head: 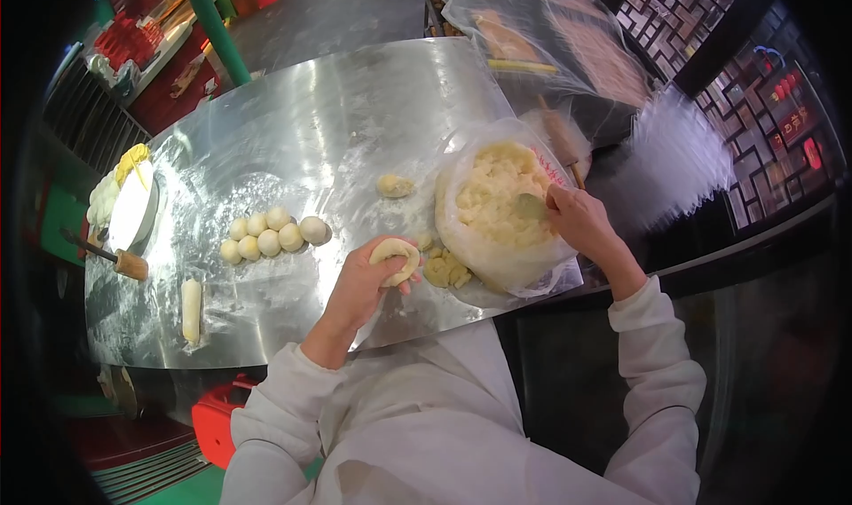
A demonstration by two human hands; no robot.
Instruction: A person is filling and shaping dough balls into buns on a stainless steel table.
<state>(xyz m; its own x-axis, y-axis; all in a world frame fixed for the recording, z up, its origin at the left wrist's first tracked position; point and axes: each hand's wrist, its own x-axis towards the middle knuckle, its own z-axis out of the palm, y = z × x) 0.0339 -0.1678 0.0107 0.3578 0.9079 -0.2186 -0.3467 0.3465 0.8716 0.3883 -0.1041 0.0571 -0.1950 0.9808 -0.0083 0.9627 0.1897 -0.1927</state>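
My left hand [353, 288] holds a cupped dough wrapper [409, 253] above the steel table's near edge, its thumb pressed into the hollow. Off to the right, my right hand [580, 222] grips a spreading tool, and its pale greenish blade [530, 205] rests against the pale yellow, lumpy filling [492, 182]. That filling sits in a container lined with a clear plastic bag [459, 249]; the bag hides the container's walls. Several flattened dough lumps [444, 269] lie between my left hand and the bag. The tool's handle is hidden in my right fist.
Several dough balls [269, 242] stand in rows on the floured steel table [393, 112]. A dough piece [395, 185] lies beyond my left hand, a dough roll [191, 310] at left. Farther left are a white bowl [133, 205] and a wooden-handled tool [131, 265]. Plastic sheeting [552, 26] covers boards.
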